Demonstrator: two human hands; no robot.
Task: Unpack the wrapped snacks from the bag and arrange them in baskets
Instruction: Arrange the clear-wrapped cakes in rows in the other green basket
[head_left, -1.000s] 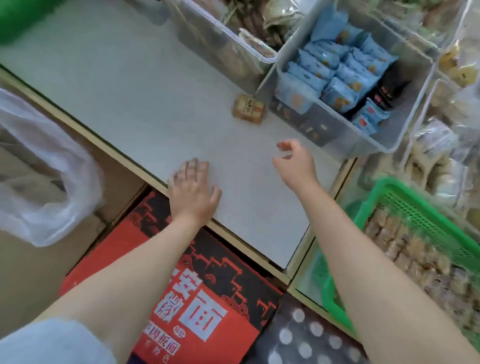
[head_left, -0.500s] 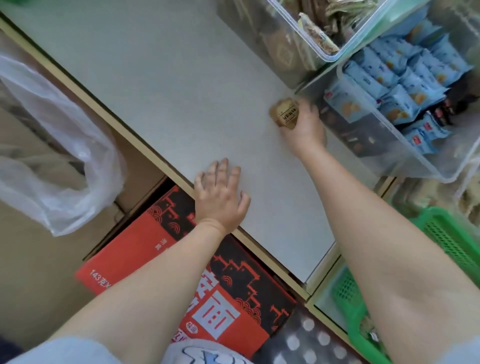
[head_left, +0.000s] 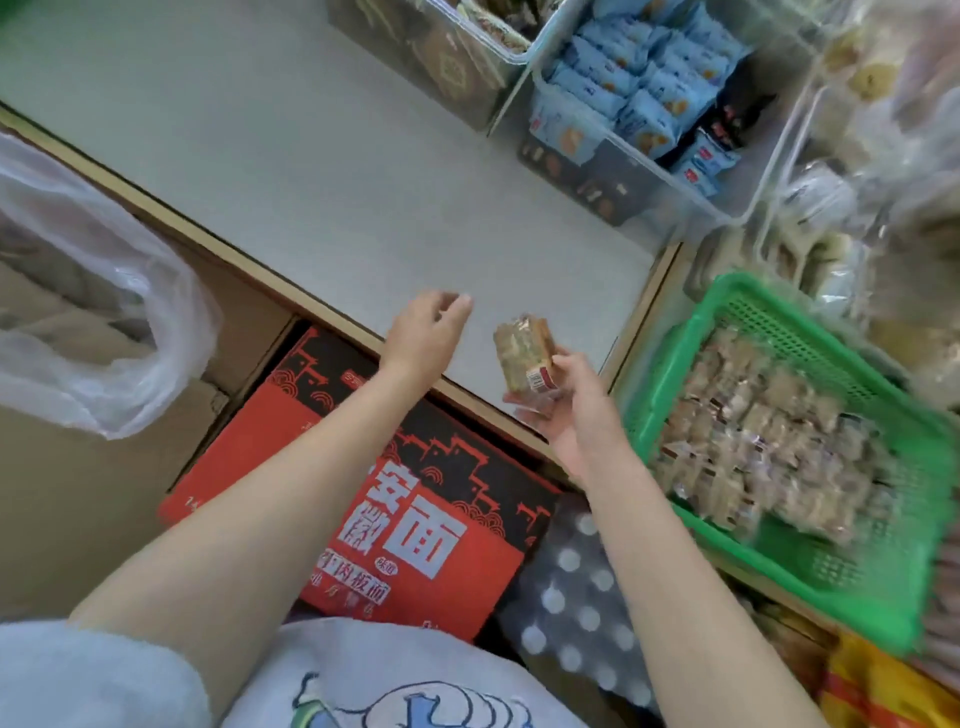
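Note:
My right hand (head_left: 574, 415) holds a brown wrapped snack (head_left: 524, 351) in clear plastic, lifted above the near edge of the grey shelf (head_left: 322, 171). Just right of it stands a green basket (head_left: 685, 332) filled with several similar brown wrapped snacks (head_left: 763, 436). My left hand (head_left: 426, 332) hovers over the shelf's front edge, fingers loosely curled, holding nothing. A crumpled clear plastic bag (head_left: 98, 291) lies at the far left, on cardboard.
A clear bin (head_left: 644, 171) of blue snack packets and another clear bin (head_left: 457, 57) of dark packets stand at the back of the shelf. Below the shelf lie a red and black carton (head_left: 415, 499) and a dotted pack (head_left: 582, 597). More bagged snacks pile at the right.
My right hand picked the brown snack off the shelf beside the clear bin and drew it back toward the green basket. My left hand lifted off the shelf.

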